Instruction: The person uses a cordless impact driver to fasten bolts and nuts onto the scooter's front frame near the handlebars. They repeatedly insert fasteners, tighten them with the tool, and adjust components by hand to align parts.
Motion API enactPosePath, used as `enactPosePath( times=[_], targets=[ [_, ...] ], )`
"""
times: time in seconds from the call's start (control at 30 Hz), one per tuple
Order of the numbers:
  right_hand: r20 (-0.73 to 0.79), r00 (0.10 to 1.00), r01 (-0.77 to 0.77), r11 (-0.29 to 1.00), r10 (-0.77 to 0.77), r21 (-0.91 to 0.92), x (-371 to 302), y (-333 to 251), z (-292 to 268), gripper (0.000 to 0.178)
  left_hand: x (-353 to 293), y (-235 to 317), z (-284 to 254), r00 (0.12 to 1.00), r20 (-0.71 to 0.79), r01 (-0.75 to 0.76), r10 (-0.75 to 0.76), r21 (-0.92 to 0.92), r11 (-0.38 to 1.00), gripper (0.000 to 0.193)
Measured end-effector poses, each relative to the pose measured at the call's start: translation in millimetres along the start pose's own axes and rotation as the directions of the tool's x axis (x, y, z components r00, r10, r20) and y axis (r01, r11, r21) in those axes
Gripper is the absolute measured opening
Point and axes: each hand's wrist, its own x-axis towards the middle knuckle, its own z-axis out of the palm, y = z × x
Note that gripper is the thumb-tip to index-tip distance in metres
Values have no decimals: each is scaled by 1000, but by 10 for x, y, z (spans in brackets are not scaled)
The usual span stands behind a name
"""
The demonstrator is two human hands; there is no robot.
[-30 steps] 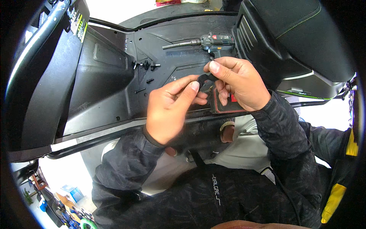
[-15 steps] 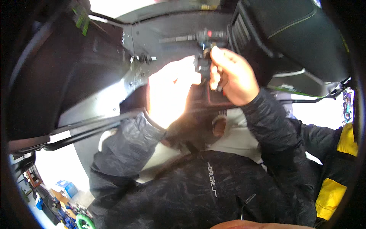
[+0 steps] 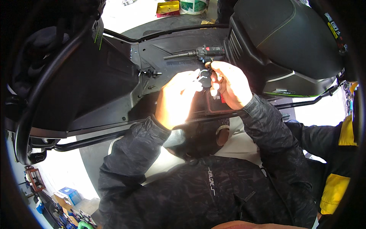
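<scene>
- Black and curved, the small part point(image 3: 205, 81) sits between the two hands, held above the dark floorboard point(image 3: 187, 41) and just short of the power tool point(image 3: 212, 50).
- On its left side, the left hand point(image 3: 177, 99) is closed in a pinch, thumb and fingers gripping the rim. Strong light washes out most of this hand.
- Thumb and forefinger of the right hand point(image 3: 233, 86) come together at the part's right side, with the other fingers curled under. I cannot tell whether they grip the part itself or something smaller — the overlap hides it.
- A light pinch on the rim should serve best: firm enough to stop the part twisting, loose enough not to bend it if it is soft plastic. Let the left hand steady and the right do the fine work.
- Tilting the part out of the glare would help — its pale upper edge reads clearly, while the dark middle does not.
- Working low over the floorboard makes sense, since a slip would then be a short drop. Loose screws point(image 3: 151, 87) and a cluster of dark fasteners point(image 3: 150, 73) lie there, left of the hands, where a sleeve could sweep them.
</scene>
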Motion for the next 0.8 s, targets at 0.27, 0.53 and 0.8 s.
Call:
enactPosePath(
  times=[0.27, 0.53, 0.8],
  targets=[
    [54, 998, 14, 997, -10, -77, -12, -41, 30, 38, 79, 31, -91, 989, 98, 122, -108, -142, 982, 32],
    [205, 976, -67, 997, 75, -48, 24, -55, -56, 38, 99, 84, -161, 916, 208, 401, -344, -533, 745, 19],
    [300, 951, -2, 973, 74, -232, 45, -128, -27, 32, 112, 109, -157, 895, 246, 442, -371, -586, 679, 31]
  ],
)
